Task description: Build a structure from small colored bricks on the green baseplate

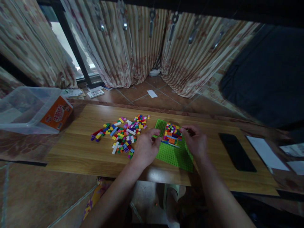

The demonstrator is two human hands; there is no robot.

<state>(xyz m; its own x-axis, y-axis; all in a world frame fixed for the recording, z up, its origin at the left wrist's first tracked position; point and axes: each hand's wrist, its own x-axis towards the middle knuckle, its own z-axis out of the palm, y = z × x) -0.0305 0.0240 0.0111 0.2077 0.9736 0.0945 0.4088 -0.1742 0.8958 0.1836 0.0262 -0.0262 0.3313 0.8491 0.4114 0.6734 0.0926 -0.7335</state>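
A green studded baseplate (174, 156) lies at an angle on the wooden table. On its upper part stands a tight block of many-coloured toy bricks (171, 134), with a pale strip along its near edge. My left hand (146, 148) is over the plate's left edge, its thumb and forefinger curved with a gap between them. At the block's right side, my right hand (196, 142) has its fingers bent in towards the thumb. Whatever its fingertips hold is too small to make out. Loose toy bricks (121, 134) are spread left of the plate.
A clear plastic bin (28, 118) with an orange label stands off the table's left end. To the right, a black phone (237, 152) lies on the wooden table (78, 152), with white paper (267, 153) beyond it. Striped curtains (137, 47) hang behind.
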